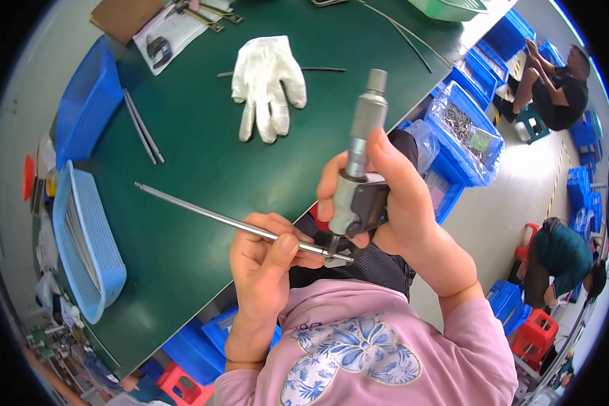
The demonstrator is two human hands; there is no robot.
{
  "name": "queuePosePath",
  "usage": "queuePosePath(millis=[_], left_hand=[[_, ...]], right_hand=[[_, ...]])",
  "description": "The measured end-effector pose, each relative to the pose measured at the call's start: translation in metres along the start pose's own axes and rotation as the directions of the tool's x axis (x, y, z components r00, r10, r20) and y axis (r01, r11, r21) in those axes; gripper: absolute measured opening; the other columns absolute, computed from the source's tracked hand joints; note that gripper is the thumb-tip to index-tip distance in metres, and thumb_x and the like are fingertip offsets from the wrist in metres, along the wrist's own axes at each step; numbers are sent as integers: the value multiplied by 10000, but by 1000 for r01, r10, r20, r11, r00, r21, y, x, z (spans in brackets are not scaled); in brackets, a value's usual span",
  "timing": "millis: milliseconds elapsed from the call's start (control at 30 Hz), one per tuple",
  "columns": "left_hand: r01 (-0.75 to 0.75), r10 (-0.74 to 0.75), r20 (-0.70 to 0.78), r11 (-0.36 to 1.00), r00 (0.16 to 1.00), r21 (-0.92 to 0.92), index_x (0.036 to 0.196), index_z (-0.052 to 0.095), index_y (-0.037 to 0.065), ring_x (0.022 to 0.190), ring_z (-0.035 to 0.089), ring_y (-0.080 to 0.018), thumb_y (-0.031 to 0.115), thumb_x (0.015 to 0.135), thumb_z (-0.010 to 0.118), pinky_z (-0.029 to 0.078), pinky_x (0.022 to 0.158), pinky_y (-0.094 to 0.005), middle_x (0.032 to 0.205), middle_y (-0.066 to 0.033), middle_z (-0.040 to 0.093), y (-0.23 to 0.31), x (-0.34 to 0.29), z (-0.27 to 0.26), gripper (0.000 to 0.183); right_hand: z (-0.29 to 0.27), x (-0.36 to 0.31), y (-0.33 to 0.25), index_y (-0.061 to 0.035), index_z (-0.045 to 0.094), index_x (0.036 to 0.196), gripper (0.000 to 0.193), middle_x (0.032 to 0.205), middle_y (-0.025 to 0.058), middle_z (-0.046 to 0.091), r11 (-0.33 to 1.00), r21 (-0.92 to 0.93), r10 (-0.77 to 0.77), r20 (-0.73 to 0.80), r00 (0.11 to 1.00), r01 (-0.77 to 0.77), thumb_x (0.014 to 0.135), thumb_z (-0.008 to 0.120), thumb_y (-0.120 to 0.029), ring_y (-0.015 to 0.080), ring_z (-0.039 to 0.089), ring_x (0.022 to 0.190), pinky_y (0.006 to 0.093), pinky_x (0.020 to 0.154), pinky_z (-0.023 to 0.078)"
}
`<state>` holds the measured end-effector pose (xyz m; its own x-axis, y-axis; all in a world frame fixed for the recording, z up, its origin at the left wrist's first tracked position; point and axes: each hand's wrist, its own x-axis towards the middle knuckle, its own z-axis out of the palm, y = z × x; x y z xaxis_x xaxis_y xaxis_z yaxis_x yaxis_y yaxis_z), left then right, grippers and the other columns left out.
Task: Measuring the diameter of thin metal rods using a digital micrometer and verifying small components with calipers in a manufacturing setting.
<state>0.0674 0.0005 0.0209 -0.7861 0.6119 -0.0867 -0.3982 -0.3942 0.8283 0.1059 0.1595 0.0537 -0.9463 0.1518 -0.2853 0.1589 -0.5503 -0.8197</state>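
My left hand (267,254) pinches a long, thin metal rod (210,214) near its right end. The rod slants down to the right, and its stepped tip sits at the measuring jaws of a micrometer (360,159). Whether the jaws touch the rod cannot be made out. Wrapped around the micrometer's frame is my right hand (402,193), with the thumb up beside the thimble. The micrometer stands nearly upright, thimble on top, and fingers cover part of its dark display housing. Both hands are in front of my body, by the table's edge.
On the green table (189,271) lie a white glove (267,88) over a thin rod, and two more rods (142,126). A blue bin (88,101) and a light-blue basket (88,237) stand at left. Blue bins of parts (467,128) sit at right; two people are beyond.
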Motion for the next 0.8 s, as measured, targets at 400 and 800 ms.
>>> queuePosePath(millis=[400,800], left_hand=[[17,-15,-29,998,999,53,821,418,-16,553,562,-173,90,792,533,518,503,-277,731,-128,505,-3,1,-6,159],[68,-67,-13,998,998,13,824,432,-20,533,538,-157,110,798,519,469,468,-226,730,-117,494,4,2,-19,158]], right_hand=[[0,4,8,9,566,733,550,570,77,548,979,201,29,-24,999,-24,795,397,-511,103,444,360,194,335,343],[-10,3,14,76,480,964,439,852,241,568,854,461,87,331,939,-242,678,345,-230,239,570,617,257,523,479]])
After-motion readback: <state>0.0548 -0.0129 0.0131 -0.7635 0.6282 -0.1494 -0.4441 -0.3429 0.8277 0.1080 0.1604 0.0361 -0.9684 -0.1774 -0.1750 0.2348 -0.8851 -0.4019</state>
